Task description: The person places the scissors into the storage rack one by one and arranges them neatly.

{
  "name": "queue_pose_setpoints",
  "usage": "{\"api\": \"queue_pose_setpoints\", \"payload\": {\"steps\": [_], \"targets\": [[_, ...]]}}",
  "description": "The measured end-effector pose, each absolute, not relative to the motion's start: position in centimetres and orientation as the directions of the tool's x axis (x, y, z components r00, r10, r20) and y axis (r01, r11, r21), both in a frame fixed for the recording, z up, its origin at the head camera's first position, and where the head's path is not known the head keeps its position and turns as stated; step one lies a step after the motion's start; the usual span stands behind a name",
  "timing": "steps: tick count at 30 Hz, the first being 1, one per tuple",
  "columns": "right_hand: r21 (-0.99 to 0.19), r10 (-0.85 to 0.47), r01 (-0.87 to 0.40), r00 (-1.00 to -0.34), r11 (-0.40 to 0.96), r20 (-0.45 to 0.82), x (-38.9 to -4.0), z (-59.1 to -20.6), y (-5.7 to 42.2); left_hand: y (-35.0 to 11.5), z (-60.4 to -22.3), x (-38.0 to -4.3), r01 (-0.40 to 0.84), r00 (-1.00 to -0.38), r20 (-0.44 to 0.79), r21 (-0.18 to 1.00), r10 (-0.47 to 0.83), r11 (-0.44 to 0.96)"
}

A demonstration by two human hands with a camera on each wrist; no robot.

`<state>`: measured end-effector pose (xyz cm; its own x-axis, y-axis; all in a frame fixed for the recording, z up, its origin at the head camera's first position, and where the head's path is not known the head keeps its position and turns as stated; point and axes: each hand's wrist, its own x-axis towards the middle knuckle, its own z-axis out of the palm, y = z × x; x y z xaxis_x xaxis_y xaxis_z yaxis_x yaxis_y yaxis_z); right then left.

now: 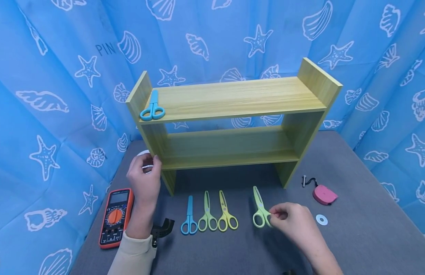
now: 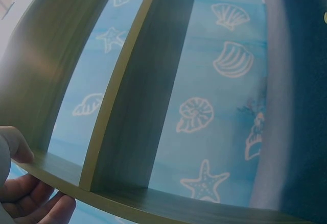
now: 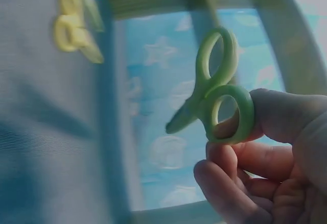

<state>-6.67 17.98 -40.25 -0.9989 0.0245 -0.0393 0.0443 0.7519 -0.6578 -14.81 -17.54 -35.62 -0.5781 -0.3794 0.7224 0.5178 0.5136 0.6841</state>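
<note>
A curtained-off tabletop workspace — seashell-print curtain (image 1: 212, 23) hangs around a grey table (image 1: 233, 254) — room type unclear.

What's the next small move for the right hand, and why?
Probably raise the held green scissors toward the upper shelf: the right hand pinches them clear of the table, blue scissors lie up there, and the left hand grips the side panel.

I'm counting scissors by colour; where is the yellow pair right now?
In the head view, the yellow scissors lie on the table in front of the shelf, just right of the lying green scissors and left of the right hand.
</note>
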Motion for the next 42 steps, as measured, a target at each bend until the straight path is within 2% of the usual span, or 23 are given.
{"api": "queue_pose_setpoints", "payload": {"steps": [6,21,26,32,37,42], "targets": [[-0.68,0.058,0.104,-0.994,0.726,-0.091,-5.6,-36.8,18.9,-17.7,-35.9,-14.9,0.508,-0.577,0.722,0.683,-0.381,0.525],[-0.713,0.063,-0.122,-0.972,0.69,0.227,-4.1,-30.2,21.8,-19.2,-38.2,-16.7,0.511,-0.597,0.715,0.688,-0.363,0.515],[-0.726,0.002,-0.251,-0.945,0.64,0.328,-4.4,-27.9,22.4,-19.5,-38.5,-16.7,0.519,-0.597,0.718,0.686,-0.358,0.51],[-0.733,-0.044,-0.297,-0.938,0.612,0.343,-5.1,-25.0,22.8,-18.8,-37.6,-16.1,0.522,-0.586,0.721,0.685,-0.369,0.508],[-0.755,-0.018,-0.276,-0.944,0.595,0.33,-6.5,-22.3,22.8,-17.6,-35.7,-14.9,0.526,-0.568,0.73,0.677,-0.381,0.514],[-0.769,0.006,-0.258,-0.947,0.584,0.322,-8.1,-19.8,22.3,-17.6,-35.8,-14.9,0.524,-0.572,0.727,0.68,-0.379,0.513]]}}
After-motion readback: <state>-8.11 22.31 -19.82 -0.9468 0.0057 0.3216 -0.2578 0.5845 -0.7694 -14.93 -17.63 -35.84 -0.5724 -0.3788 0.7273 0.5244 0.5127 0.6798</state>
